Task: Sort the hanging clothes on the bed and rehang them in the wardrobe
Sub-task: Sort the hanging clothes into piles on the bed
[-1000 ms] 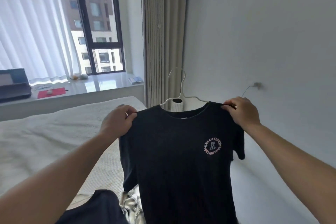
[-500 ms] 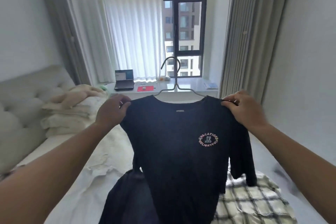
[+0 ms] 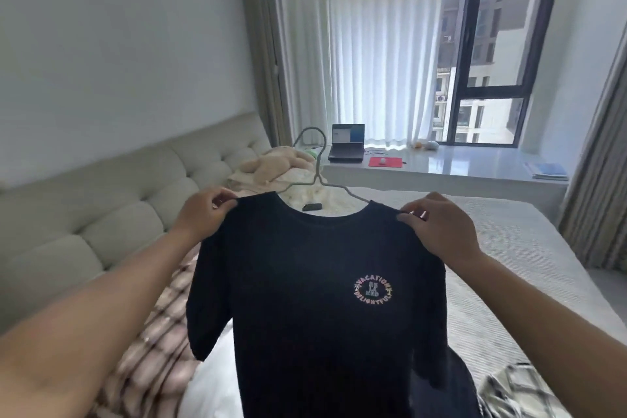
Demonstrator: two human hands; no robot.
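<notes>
A black T-shirt (image 3: 315, 299) with a round pink chest logo hangs on a thin metal hanger (image 3: 317, 159), held up in front of me above the bed (image 3: 502, 241). My left hand (image 3: 203, 214) pinches the shirt's left shoulder. My right hand (image 3: 437, 227) pinches its right shoulder. The hanger's hook stands upright above the collar. A plaid garment (image 3: 159, 332) lies on the bed at the lower left, and another checked garment (image 3: 519, 390) lies at the lower right, partly hidden by the shirt. No wardrobe is in view.
A padded beige headboard (image 3: 101, 214) runs along the left wall. Pillows and a soft toy (image 3: 281, 166) are piled at the bed's head. Behind the bed, a window ledge (image 3: 475, 166) carries a laptop (image 3: 346, 142), a red pad and a booklet. Curtains hang at the right edge.
My view has swung left across the room, from the right wall to the headboard side. Both hands keep their hold on the shirt's shoulders, and the shirt has travelled with them.
</notes>
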